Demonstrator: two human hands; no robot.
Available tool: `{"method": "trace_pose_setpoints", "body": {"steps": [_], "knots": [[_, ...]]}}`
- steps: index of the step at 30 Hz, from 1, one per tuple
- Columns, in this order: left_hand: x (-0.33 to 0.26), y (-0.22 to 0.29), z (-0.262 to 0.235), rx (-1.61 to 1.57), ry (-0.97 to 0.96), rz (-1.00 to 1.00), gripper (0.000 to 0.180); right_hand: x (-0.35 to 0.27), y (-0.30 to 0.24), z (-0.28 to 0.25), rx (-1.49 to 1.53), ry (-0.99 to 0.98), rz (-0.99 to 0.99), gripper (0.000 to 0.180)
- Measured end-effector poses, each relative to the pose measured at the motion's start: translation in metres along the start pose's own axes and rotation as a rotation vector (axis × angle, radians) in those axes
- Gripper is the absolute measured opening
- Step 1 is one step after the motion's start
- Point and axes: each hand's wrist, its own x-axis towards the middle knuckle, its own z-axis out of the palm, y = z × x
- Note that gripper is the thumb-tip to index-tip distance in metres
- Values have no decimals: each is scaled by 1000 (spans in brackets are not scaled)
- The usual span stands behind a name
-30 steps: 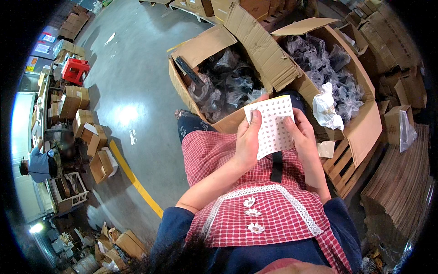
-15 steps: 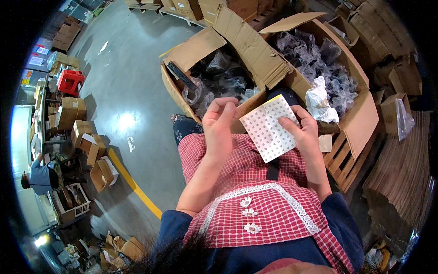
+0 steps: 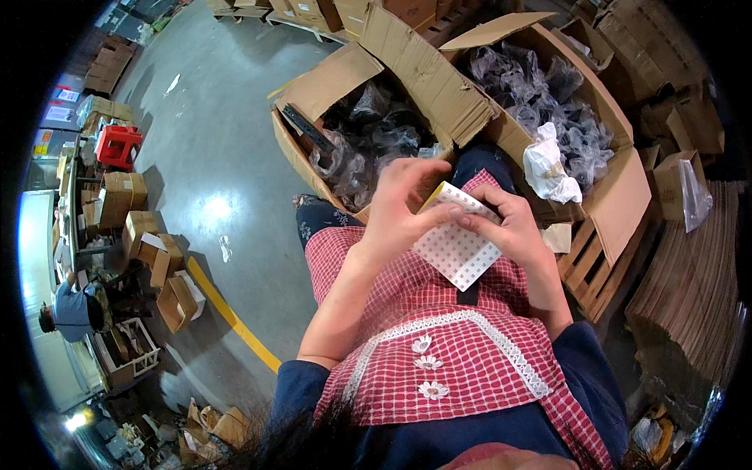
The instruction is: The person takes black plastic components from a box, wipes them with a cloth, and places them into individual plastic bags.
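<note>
While both hands' fingers grasp the white sticker sheet point(image 3: 457, 249), the left hand point(image 3: 398, 207) and right hand point(image 3: 511, 227) hide its top.

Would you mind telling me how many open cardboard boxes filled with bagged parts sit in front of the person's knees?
2. The left box holds dark bagged parts; the right box holds clear-bagged parts and a white crumpled bag. Further boxes stand around, their contents hidden.

- Left hand point(image 3: 403, 207) and right hand point(image 3: 509, 227) both grip a white sticker sheet point(image 3: 457, 249) above the red checked apron point(image 3: 439, 345).
- Two open cardboard boxes point(image 3: 439, 78) of bagged parts stand just beyond the sheet.
</note>
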Motion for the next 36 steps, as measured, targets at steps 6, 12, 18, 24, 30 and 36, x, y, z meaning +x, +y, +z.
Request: {"method": "trace_pose_setpoints", "body": {"steps": [6, 12, 18, 24, 30, 36], "knots": [[-10, -5, 6, -351, -70, -356, 16, 2, -10, -4, -40, -69, -42, 28], [-14, -10, 7, -471, -44, -426, 14, 3, -7, -5, -26, -11, -85, 26], [-13, -5, 10, -409, -84, -375, 18, 5, -5, -2, 42, -54, -17, 19], [-17, -6, 13, -440, 31, -338, 12, 3, 0, -4, 311, 66, 63, 18], [-18, 0, 17, -593, 90, -358, 9, -1, 3, -10, 346, 126, 100, 16], [-21, -3, 17, -605, 163, -334, 8, -5, 3, -16, 424, 232, 83, 10]]}}
